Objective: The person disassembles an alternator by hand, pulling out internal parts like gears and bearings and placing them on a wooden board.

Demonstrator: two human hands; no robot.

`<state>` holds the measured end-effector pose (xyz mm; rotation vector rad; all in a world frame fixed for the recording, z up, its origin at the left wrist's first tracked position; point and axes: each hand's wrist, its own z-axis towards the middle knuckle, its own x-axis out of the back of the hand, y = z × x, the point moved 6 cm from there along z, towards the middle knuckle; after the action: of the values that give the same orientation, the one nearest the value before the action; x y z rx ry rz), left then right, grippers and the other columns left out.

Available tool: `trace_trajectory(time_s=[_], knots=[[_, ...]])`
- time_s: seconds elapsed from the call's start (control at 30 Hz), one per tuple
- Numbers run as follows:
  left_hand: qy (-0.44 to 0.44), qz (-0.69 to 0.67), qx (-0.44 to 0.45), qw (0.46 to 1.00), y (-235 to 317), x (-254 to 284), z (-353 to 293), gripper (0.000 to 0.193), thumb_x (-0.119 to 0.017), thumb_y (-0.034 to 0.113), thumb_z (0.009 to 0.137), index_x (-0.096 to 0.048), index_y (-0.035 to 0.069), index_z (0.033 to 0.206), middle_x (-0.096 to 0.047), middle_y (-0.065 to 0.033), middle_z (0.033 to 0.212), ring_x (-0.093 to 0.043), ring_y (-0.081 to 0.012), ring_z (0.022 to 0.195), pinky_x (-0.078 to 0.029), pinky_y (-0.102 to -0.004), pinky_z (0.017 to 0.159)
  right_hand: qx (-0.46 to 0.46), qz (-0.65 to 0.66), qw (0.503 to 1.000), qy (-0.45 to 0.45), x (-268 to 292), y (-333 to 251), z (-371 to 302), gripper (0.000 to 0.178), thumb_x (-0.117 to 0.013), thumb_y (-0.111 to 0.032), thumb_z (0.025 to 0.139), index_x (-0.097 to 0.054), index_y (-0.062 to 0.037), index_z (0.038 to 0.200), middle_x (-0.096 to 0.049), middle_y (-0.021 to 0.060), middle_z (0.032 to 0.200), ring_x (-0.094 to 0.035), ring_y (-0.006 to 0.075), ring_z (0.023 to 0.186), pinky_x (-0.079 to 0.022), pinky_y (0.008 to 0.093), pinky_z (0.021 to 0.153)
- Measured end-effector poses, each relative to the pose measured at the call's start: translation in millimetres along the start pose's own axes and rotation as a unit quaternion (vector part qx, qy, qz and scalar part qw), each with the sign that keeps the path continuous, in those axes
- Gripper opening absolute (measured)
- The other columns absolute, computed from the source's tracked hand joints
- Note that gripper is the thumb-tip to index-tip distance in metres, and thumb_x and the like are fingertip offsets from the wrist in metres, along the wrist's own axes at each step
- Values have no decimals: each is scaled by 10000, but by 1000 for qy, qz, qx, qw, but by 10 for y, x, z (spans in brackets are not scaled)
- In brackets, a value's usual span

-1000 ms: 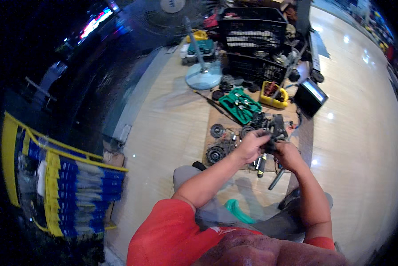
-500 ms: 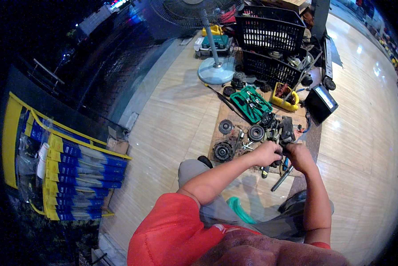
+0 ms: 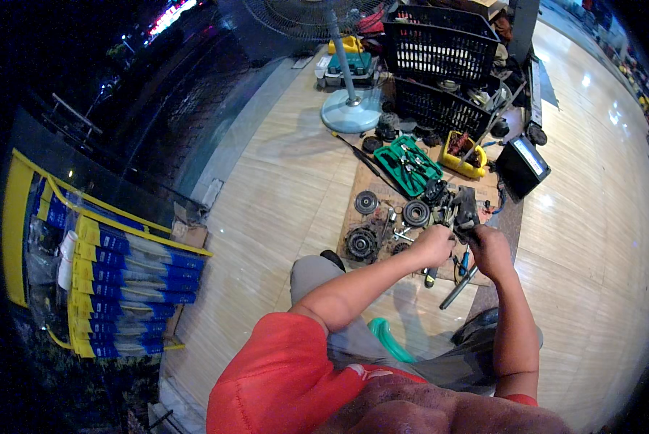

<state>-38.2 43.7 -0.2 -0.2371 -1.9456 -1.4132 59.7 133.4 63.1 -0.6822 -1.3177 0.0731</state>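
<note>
My left hand [image 3: 433, 244] and my right hand [image 3: 489, 248] are closed together around a dark metal machine part [image 3: 466, 210], held just above a brown cardboard sheet [image 3: 357, 217] on the floor. What lies between the palms is hidden. Round gear-like parts [image 3: 366, 202] and a larger toothed disc [image 3: 361, 242] lie on the cardboard left of my hands. A long metal bar [image 3: 458, 287] lies below my right hand. An open green tool case [image 3: 410, 165] with wrenches sits behind the parts.
A pedestal fan base [image 3: 350, 110] stands further back. Two black plastic crates [image 3: 440, 43] are stacked behind, next to a small yellow tray [image 3: 462, 155] and a black box [image 3: 523, 166]. A yellow and blue rack [image 3: 100, 267] stands at left. A teal sandal [image 3: 389, 340] is near my knee.
The view has shifted so the floor items sit lower in the picture. Both hands stay closed on the dark metal part.
</note>
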Motion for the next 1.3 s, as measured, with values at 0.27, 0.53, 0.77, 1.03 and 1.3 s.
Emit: trace_trajectory(time_s=[0.27,0.53,0.77,1.03,1.3], knots=[[81,-227,83,967,-33,107,75,295,-552,245,887,-644,-35,906,-658,-200,827,-639,-319,774,-479,-411,735,-17,57,997,50,-29,38,-48,148,-623,-142,819,-582,-1,834,-594,230,801,-571,429,781,-447,486,665],[107,-356,57,927,-58,148,78,217,-587,133,883,-633,-38,1007,-672,-88,881,-615,-139,783,-492,-304,715,17,110,993,45,-122,-136,-76,144,-639,-107,817,-593,15,878,-607,233,819,-595,414,775,-466,439,661],[141,-497,47,855,-264,85,118,143,-554,54,891,-623,-12,997,-644,-54,898,-611,-139,801,-503,-272,722,14,96,995,28,-184,-227,-71,145,-618,-116,819,-582,9,882,-599,239,834,-569,439,808,-454,477,694],[112,-693,40,711,-47,294,76,132,-548,70,908,-619,-8,988,-661,-98,926,-645,-217,804,-536,-363,737,-28,114,993,10,-320,19,-15,204,-599,-200,835,-578,-4,885,-606,241,842,-576,442,810,-463,499,710],[87,-698,11,710,-54,327,61,141,-487,50,940,-583,-7,1026,-660,-165,949,-664,-270,868,-553,-406,807,8,134,991,-3,-351,-22,-40,222,-614,-220,848,-564,-10,902,-602,229,810,-580,428,814,-451,496,683]])
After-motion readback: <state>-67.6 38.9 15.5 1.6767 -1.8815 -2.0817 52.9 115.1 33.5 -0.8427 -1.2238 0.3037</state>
